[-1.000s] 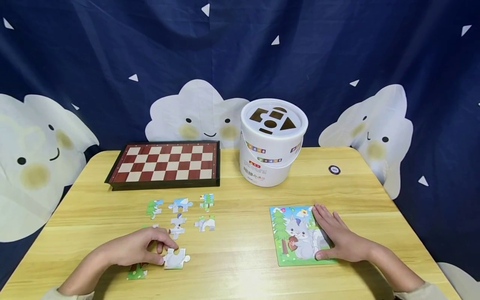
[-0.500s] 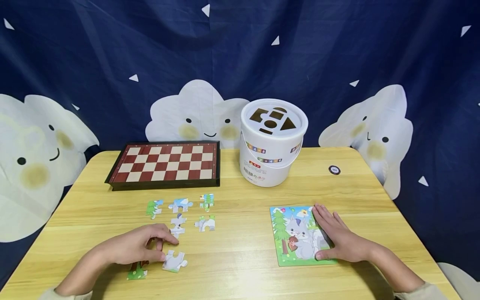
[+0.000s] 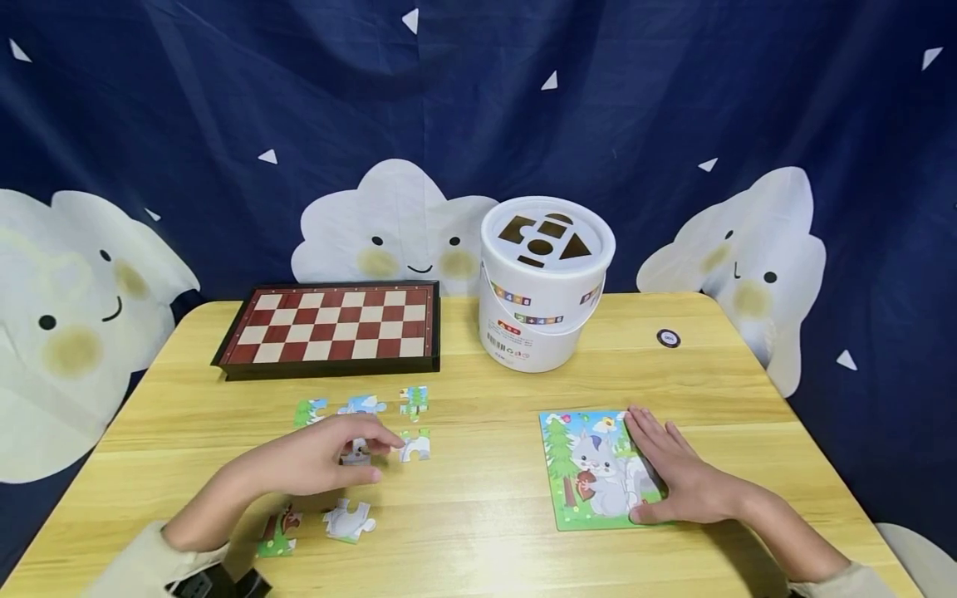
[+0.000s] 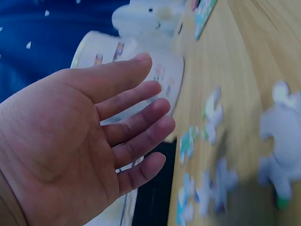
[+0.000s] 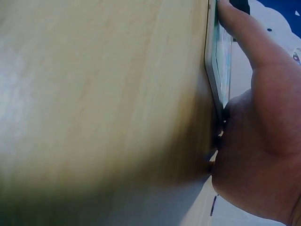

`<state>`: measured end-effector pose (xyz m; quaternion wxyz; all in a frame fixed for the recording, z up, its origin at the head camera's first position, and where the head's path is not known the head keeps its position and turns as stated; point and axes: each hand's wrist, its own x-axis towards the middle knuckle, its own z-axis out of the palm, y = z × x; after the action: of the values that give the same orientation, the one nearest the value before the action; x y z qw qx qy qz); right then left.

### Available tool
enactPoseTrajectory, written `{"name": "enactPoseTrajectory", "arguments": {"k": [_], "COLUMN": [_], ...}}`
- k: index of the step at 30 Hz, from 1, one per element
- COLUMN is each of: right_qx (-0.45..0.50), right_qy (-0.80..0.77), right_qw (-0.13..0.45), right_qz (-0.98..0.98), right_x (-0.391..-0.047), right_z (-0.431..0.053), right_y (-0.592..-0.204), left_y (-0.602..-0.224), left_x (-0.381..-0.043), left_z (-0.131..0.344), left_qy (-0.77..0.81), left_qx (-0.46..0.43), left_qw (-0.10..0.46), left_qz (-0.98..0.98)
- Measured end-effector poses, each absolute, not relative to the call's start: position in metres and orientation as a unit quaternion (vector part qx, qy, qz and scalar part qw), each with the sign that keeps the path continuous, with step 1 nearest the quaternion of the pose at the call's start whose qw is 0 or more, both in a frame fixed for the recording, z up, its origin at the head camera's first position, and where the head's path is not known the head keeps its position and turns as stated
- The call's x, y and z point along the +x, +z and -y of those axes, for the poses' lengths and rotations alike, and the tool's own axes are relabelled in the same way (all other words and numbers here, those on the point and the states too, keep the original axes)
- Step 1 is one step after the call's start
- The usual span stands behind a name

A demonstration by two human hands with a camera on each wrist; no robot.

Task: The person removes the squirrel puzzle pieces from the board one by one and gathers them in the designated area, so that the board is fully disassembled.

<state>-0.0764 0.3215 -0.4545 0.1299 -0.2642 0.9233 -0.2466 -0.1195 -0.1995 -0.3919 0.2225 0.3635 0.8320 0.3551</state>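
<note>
My left hand (image 3: 321, 457) hovers over the loose jigsaw pieces with its fingers loosely extended. In the left wrist view its palm and fingers (image 4: 141, 136) show nothing held. Just below it lies a pale grey jigsaw piece (image 3: 349, 523), with a green and brown piece (image 3: 278, 531) to its left. Near the index fingertip sits a white and green piece (image 3: 415, 446). A piece with an eye (image 3: 357, 453) is partly covered by the fingers. My right hand (image 3: 684, 477) rests with straight fingers on the right side of a square squirrel picture board (image 3: 591, 473).
Behind the pieces stands a black-edged red and cream checkerboard (image 3: 329, 328). A white lidded bucket (image 3: 534, 324) with shape cutouts is to its right. A small dark disc (image 3: 669, 338) lies at the back right of the wooden table (image 3: 478, 498). A blue curtain (image 3: 478, 100) hangs behind.
My left hand has left the pale grey piece, which had been turned slightly, and has moved up and right over the upper pieces. The right hand has stayed on the picture board.
</note>
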Motion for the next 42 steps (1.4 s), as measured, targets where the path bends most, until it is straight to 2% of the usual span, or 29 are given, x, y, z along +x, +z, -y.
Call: {"name": "enactPoseTrajectory", "arguments": {"k": [16,29,42], "right_qx": [-0.284,-0.303,-0.319], "right_qy": [-0.265,-0.285,-0.286], "right_qw": [0.107,0.117,0.116], "right_qz": [-0.915,-0.902,-0.896], "right_x": [-0.078,-0.082,-0.082], "right_z": [-0.326,-0.342,-0.342], "right_y": [-0.455,-0.452,-0.455], "left_y": [-0.373,-0.402,-0.435], "left_x": [-0.143,-0.139,-0.129], "left_z": [0.073,-0.005,-0.062], "left_qy": [0.306,0.333,0.314], "left_qx": [0.426,0.477,0.502], "left_qw": [0.201,0.185,0.206], "left_qz": [-0.827,-0.792,-0.779]}}
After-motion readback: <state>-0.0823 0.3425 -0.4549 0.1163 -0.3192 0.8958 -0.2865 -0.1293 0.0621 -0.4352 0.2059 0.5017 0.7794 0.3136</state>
